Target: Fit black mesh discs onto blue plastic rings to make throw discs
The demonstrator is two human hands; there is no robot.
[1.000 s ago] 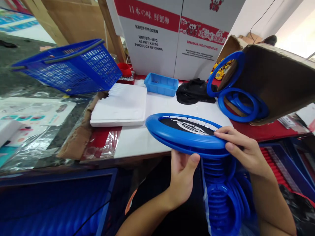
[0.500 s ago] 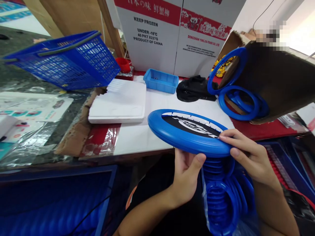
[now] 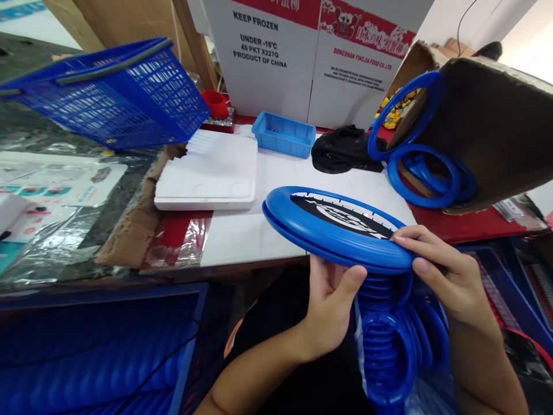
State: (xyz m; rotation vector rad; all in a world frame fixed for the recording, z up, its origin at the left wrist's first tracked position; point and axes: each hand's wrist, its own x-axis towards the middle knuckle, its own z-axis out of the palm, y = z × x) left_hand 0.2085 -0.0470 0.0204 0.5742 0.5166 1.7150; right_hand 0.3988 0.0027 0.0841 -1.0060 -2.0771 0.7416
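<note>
A blue frisbee [image 3: 341, 251] with a black printed centre is held tilted above the front edge of the white work surface. My left hand [image 3: 330, 311] grips its near edge from below, thumb at the rim and the other fingers hidden underneath. At the right end, my right hand [image 3: 449, 271] pinches the rim, fingers on top and thumb at the side. Along the frisbee's near side runs a dark seam between an upper and a lower layer. Below my hands, several blue rings [image 3: 384, 357] sit in a clear plastic bag.
A white foam block [image 3: 207, 173], light blue tray [image 3: 285, 135] and black cloth [image 3: 345, 150] lie behind the frisbee. Blue rings [image 3: 423, 176] lean at an open cardboard box [image 3: 501, 127] on the right. A blue basket [image 3: 116, 98] stands left, above a blue crate [image 3: 190, 346] of rings.
The view has shifted slightly. The seam along the frisbee's near edge looks wider and darker now. Both hands keep their hold on it.
</note>
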